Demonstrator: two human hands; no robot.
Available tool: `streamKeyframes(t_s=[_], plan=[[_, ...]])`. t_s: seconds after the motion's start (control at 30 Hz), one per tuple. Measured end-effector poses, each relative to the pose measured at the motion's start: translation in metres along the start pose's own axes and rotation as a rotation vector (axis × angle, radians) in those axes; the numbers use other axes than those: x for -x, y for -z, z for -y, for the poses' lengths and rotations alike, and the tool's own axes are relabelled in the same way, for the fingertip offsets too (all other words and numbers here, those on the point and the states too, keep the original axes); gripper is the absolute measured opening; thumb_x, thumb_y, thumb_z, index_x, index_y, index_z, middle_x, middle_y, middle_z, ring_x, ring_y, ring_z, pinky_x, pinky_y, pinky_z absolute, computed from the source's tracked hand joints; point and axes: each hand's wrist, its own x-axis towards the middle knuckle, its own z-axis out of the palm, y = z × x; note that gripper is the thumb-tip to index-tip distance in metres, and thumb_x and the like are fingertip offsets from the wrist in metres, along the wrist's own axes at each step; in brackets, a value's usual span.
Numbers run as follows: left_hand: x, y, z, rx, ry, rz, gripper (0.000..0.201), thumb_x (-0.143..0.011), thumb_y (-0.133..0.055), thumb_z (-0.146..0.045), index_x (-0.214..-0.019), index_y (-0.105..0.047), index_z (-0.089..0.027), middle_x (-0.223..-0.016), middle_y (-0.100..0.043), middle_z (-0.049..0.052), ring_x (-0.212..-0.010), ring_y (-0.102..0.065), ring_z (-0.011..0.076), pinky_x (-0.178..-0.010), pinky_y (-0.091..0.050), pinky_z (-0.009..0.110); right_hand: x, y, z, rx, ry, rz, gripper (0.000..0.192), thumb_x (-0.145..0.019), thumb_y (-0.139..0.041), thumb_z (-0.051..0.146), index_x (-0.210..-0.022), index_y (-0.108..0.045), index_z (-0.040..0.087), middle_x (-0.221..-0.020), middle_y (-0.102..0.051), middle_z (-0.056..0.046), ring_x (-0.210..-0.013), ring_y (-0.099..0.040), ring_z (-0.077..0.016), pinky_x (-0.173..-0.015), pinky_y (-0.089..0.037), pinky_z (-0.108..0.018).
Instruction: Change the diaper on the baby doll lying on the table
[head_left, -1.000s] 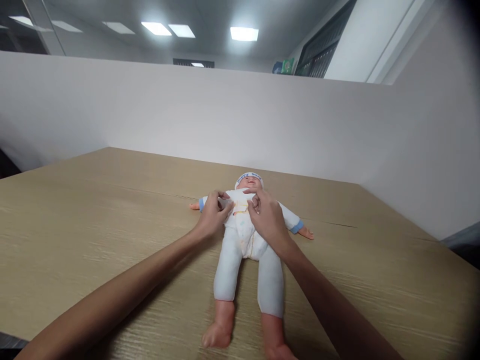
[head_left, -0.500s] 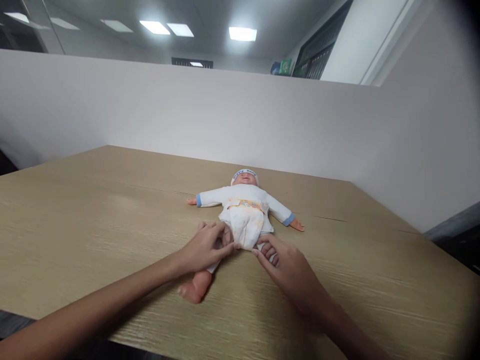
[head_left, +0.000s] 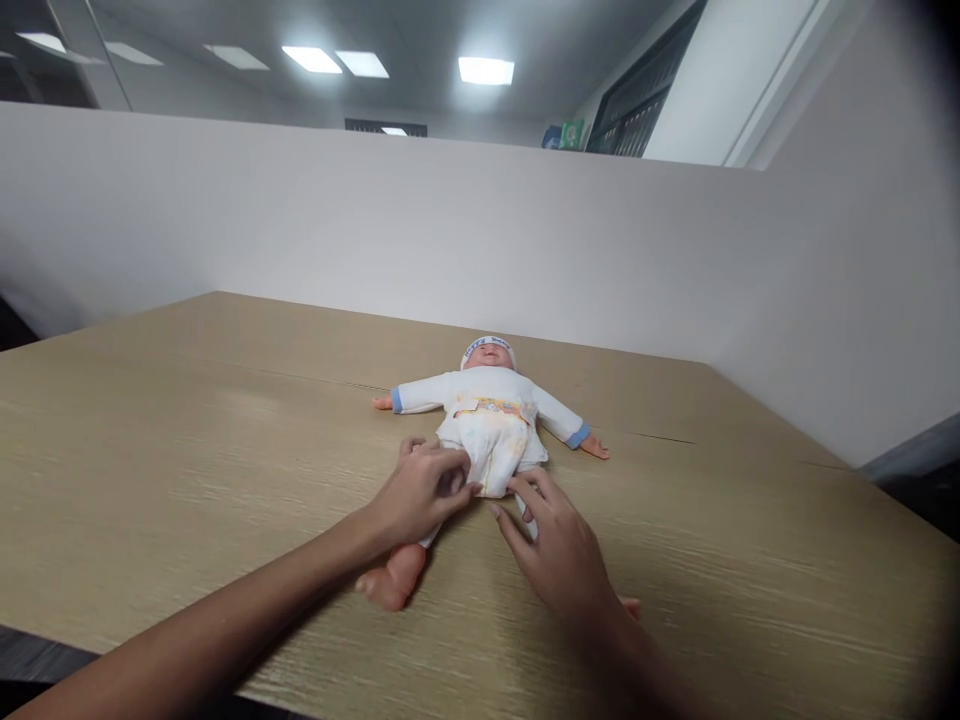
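The creased white diaper covers a face-up doll on the wood-grained table, head far, long axis running away. The left hand touches the diaper's lower edge, hold unclear; the right hand, thumb and forefinger parted, pinches nothing.

Doll on table, diaper over, perhaps also under.

Left hand and right hand touch a diaper.

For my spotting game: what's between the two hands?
In the head view, the lower end of the diaper on the doll lies between the left hand and the right hand.
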Motion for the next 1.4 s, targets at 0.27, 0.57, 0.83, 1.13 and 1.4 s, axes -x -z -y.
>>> streamKeyframes(t_s=[0.27,0.57,0.83,1.13,1.4], plan=[[0.002,0.002,0.004,0.126,-0.080,-0.039,0.020,-0.102,-0.065,-0.043,-0.096,-0.068,-0.024,-0.127,-0.069,0.009,-0.118,-0.065,0.0301,-0.105,-0.045,0.046,0.005,-0.004,-0.004,-0.091,0.012,-0.036,0.025,-0.098,-0.063,0.027,-0.122,-0.069,0.026,-0.135,-0.068,-0.012,-0.122,-0.064,-0.0352,-0.103,-0.056,-0.057],[0.000,0.004,0.001,0.131,-0.085,-0.006,0.019,-0.103,-0.063,-0.040,-0.093,-0.062,-0.024,-0.111,-0.073,0.005,-0.110,-0.064,0.0278,-0.100,-0.043,0.042,0.002,-0.001,-0.001,-0.103,-0.005,0.015,0.024,-0.097,-0.064,0.034,-0.118,-0.067,0.023,-0.122,-0.075,-0.013,-0.119,-0.065,-0.0353,-0.100,-0.055,-0.054],[-0.002,-0.002,0.013,0.248,0.077,-0.035,0.027,-0.092,-0.074,-0.045,-0.098,-0.059,-0.024,-0.083,-0.059,-0.003,-0.081,-0.053,0.0202,-0.079,-0.040,0.033,-0.008,-0.002,-0.003,-0.219,-0.214,-0.030,0.030,-0.093,-0.065,0.046,-0.112,-0.060,0.023,-0.095,-0.071,-0.007,-0.081,-0.064,-0.0264,-0.076,-0.052,-0.041],[-0.002,-0.012,0.025,0.655,0.239,-0.146,0.050,-0.083,-0.086,-0.042,-0.110,-0.049,-0.023,-0.096,-0.063,-0.002,-0.082,-0.056,0.0162,-0.076,-0.045,0.029,-0.017,0.009,-0.015,-0.361,-0.297,-0.122,0.029,-0.088,-0.073,0.053,-0.097,-0.068,0.026,-0.106,-0.082,-0.007,-0.097,-0.075,-0.0286,-0.089,-0.052,-0.042],[0.002,-0.001,0.012,0.274,0.211,-0.061,0.045,-0.082,-0.084,-0.055,-0.107,-0.068,-0.020,-0.095,-0.071,0.003,-0.092,-0.062,0.0248,-0.082,-0.044,0.034,-0.015,0.009,-0.009,-0.220,-0.266,-0.016,0.031,-0.089,-0.069,0.053,-0.100,-0.080,0.026,-0.105,-0.083,-0.009,-0.106,-0.068,-0.0345,-0.093,-0.049,-0.048]])
